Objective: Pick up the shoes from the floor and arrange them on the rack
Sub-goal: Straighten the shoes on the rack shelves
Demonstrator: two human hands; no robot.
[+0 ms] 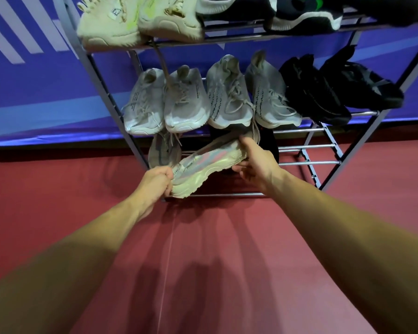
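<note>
Both hands on pale sneaker (203,165): left hand (155,180) grips toe, right hand (253,162) clasps heel, steering onto bottom shelf (307,148) beside mate (163,150).

Ahead of me is a blue backdrop (34,92) with slanted white stripes (10,39); a pale seam (165,273) runs below me.

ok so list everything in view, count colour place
rack: one, grey metal, against wall
cream shoes: two, top shelf left
dark shoes: at least two, black, white soles, top shelf right
grey shoes: four, middle shelf left and centre
black shoes: two, middle shelf right
lone grey shoe: one, bottom shelf left
held shoe: one, pale grey, cream sole, at bottom shelf
floor: one, red
wall: one, blue, white stripes
left hand: one, grips held shoe
right hand: one, grips held shoe
</note>
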